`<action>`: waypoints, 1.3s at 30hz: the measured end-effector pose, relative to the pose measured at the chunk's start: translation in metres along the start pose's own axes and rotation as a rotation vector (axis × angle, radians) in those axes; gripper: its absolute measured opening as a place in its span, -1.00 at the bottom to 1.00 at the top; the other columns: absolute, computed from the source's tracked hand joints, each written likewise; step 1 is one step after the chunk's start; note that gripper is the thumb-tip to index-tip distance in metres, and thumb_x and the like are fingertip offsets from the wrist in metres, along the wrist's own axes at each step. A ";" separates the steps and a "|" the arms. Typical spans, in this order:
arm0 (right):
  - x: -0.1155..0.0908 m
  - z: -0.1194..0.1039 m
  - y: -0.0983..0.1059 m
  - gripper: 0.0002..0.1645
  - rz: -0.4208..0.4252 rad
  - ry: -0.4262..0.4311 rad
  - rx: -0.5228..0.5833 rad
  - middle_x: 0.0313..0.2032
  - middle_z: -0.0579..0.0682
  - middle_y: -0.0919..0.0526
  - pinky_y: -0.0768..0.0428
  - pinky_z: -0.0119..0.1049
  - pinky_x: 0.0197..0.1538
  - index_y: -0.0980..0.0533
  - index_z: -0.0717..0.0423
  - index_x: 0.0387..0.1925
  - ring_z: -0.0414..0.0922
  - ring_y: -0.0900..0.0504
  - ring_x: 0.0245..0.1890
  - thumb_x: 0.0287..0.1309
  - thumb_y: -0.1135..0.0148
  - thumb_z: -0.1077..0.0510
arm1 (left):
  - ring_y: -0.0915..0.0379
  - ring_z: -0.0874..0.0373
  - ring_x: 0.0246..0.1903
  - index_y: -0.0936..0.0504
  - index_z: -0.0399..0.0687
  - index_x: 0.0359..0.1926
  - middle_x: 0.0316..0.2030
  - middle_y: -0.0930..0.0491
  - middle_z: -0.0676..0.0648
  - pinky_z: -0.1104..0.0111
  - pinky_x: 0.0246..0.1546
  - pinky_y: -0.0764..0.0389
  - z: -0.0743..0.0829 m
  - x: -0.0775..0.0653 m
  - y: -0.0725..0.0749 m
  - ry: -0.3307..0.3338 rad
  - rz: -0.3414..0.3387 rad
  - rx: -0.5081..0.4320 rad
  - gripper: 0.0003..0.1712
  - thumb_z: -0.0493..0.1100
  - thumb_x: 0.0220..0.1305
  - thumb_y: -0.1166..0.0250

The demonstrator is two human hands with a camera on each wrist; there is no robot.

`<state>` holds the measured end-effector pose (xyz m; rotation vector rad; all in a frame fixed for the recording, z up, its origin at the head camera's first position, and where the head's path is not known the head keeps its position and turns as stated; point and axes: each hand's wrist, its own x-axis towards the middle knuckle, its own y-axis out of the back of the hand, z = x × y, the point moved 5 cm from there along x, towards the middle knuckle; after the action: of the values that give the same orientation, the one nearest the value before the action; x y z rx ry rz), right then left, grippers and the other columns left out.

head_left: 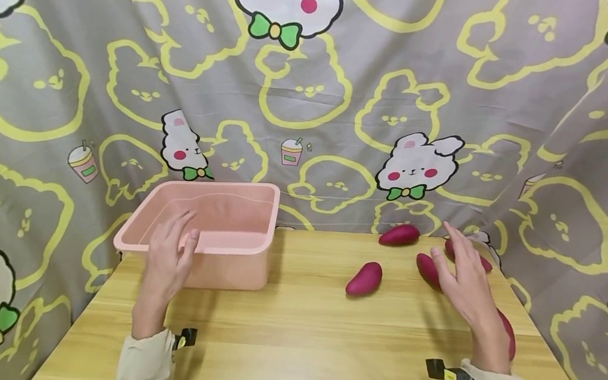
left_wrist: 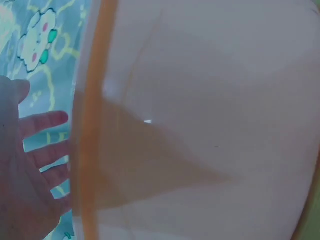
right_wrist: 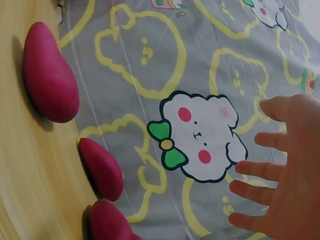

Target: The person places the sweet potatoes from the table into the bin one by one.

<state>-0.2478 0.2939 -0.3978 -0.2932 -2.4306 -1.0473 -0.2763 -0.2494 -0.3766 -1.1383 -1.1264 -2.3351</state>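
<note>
My left hand (head_left: 169,256) is raised near the front rim of a pink plastic basin (head_left: 237,271), fingers spread and holding nothing. In the left wrist view that hand (left_wrist: 35,175) shows beside the basin's wall (left_wrist: 210,100); whether it touches cannot be told. My right hand (head_left: 466,283) hovers above the table's right side, also with spread fingers and nothing in them. Red-purple sweet potatoes lie around it: one (head_left: 365,280) to its left, one (head_left: 426,269) partly behind the hand, one (head_left: 400,235) farther back. Another sweet potato (head_left: 507,333) is partly hidden by the right wrist.
The wooden table (head_left: 297,334) carries the basin at left and the sweet potatoes at right. A grey curtain (head_left: 336,126) with yellow and white cartoon figures hangs behind the table and along both sides. One more sweet potato (head_left: 484,263) lies near the back right corner.
</note>
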 end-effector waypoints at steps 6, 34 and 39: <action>-0.008 0.005 -0.003 -0.26 0.008 -0.011 0.010 0.47 0.28 -0.23 -0.19 0.47 0.27 -0.11 -0.09 0.60 0.38 -0.26 0.38 0.52 -0.10 0.00 | -0.39 -0.29 0.26 -0.57 -0.19 0.25 0.22 -0.55 -0.28 -0.33 0.32 -0.05 0.002 -0.010 -0.014 0.004 -0.115 0.012 -0.59 -0.09 0.52 -0.14; -0.015 0.014 -0.079 -0.32 -0.134 -0.049 0.066 0.41 0.33 -0.28 -0.34 0.35 0.23 -0.16 0.14 0.55 0.34 -0.35 0.32 0.58 0.01 -0.05 | -0.46 -0.15 -0.01 -0.71 0.01 -0.14 -0.10 -0.68 -0.06 -0.12 -0.01 -0.18 0.005 -0.017 -0.019 -0.014 -0.341 0.274 -0.61 0.21 0.39 -0.29; -0.014 0.015 -0.089 -0.30 -0.176 -0.069 0.079 0.40 0.29 -0.30 -0.38 0.33 0.21 -0.15 0.13 0.56 0.32 -0.35 0.31 0.58 0.02 -0.09 | -0.48 -0.10 -0.14 -0.64 0.01 -0.25 -0.24 -0.65 -0.02 -0.07 -0.15 -0.17 0.001 -0.020 -0.020 -0.046 -0.301 0.288 -0.65 0.19 0.35 -0.34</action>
<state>-0.2739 0.2435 -0.4693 -0.0917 -2.5900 -1.0257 -0.2741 -0.2369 -0.4019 -0.9777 -1.6893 -2.2618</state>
